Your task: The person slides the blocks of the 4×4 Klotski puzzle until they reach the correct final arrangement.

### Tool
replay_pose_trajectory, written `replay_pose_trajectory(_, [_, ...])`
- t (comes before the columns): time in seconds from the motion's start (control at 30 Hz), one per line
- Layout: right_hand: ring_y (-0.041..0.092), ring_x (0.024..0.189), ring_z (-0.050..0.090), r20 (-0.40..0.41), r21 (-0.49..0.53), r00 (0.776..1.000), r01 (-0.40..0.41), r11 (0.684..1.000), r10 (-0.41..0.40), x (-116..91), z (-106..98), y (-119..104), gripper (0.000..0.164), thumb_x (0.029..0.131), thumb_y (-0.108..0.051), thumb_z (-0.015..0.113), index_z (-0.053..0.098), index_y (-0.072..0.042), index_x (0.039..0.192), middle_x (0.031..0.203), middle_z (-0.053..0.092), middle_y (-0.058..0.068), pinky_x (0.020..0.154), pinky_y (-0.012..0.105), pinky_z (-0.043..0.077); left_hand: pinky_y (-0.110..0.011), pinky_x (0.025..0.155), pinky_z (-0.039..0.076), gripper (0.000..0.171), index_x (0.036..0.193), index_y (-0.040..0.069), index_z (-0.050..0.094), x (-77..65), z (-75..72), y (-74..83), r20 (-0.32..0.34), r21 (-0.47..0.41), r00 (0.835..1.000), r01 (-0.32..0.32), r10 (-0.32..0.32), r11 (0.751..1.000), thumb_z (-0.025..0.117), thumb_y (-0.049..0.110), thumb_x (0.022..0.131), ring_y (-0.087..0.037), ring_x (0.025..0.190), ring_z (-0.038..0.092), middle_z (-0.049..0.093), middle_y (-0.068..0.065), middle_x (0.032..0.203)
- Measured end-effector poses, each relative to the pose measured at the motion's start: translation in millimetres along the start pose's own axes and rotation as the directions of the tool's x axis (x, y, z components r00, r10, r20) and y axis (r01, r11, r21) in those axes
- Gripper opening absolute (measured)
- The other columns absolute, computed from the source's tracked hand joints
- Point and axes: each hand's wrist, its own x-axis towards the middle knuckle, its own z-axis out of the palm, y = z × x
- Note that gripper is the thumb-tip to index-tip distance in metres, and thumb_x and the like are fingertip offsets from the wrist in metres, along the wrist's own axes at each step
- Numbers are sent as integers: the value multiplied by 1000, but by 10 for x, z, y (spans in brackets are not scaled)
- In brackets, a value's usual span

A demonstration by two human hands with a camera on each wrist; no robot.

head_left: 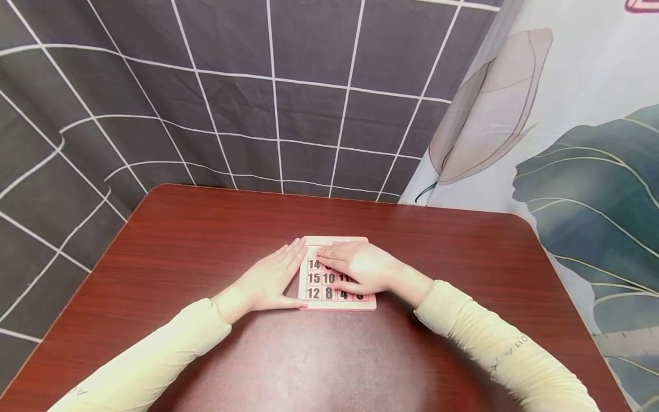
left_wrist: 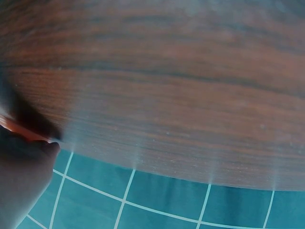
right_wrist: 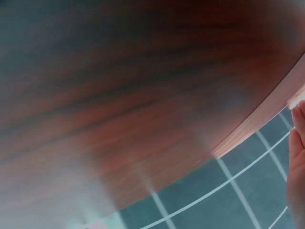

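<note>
A number sliding puzzle [head_left: 313,278] with a pale frame and pink edges lies flat on the table, its tiles printed with dark numbers. Along its left side rests my left hand [head_left: 268,281], fingers straight, the thumb touching the lower left corner. My right hand [head_left: 372,268] lies across the upper right tiles with its fingers stretched out, hiding several numbers. The left wrist view catches only part of the left hand [left_wrist: 21,179] at the lower left. At the right border of the right wrist view, part of the right hand [right_wrist: 298,162] appears beside the puzzle's pink side [right_wrist: 257,121].
The reddish-brown wooden table [head_left: 206,229] reaches back to a dark curtain [head_left: 309,109] with white grid lines. To the right hangs a white curtain [head_left: 582,74] with large leaf prints.
</note>
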Motion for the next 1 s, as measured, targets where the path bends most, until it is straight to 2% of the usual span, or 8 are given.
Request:
replay_pose_trajectory(0.1, [25, 138, 65, -6, 5, 999, 38, 999, -38, 46, 9, -61, 57, 100, -37, 70, 64, -3, 145, 144, 70, 9, 120, 40, 50, -48, 131, 34, 113, 161, -12, 32, 4, -11, 8, -2, 9, 1000, -4, 4, 1000, 71, 67, 90, -41, 161, 31, 27, -29, 172])
replay_pose_trajectory(0.23, [24, 137, 65, 6, 2, 999, 47, 999, -47, 90, 22, -98, 57, 99, -36, 70, 65, -2, 144, 144, 70, 9, 120, 40, 50, -48, 131, 34, 113, 161, -12, 32, 8, -17, 12, 3, 22, 1000, -1, 1, 1000, 70, 67, 90, -41, 161, 32, 27, -30, 172])
replay_pose_trajectory(0.57, [23, 140, 63, 64, -21, 998, 8, 1000, -6, 157, 11, -17, 59, 102, -40, 66, 62, -3, 148, 148, 67, 8, 123, 38, 47, -48, 131, 34, 112, 161, -12, 32, -1, -26, 21, 7, 16, 1000, 1, -1, 1000, 70, 67, 90, -41, 161, 32, 27, -29, 172])
replay_pose_trajectory(0.7, [23, 139, 64, 53, -45, 998, -11, 999, 14, 177, 15, 42, 59, 101, -41, 67, 63, -3, 147, 147, 68, 9, 122, 39, 48, -47, 131, 34, 114, 162, -11, 29, -5, -27, 24, -1, 1, 1000, 3, -3, 1000, 71, 66, 90, -40, 161, 32, 27, -29, 172])
replay_pose_trajectory(1.0, [25, 140, 63, 48, -5, 997, -56, 998, 56, 218, 24, 118, 55, 103, -38, 66, 65, 0, 143, 148, 67, 12, 125, 42, 45, -47, 131, 34, 116, 163, -10, 26, -2, 3, 12, -6, 1, 1000, 9, -9, 1000, 70, 68, 90, -39, 161, 32, 27, -28, 173])
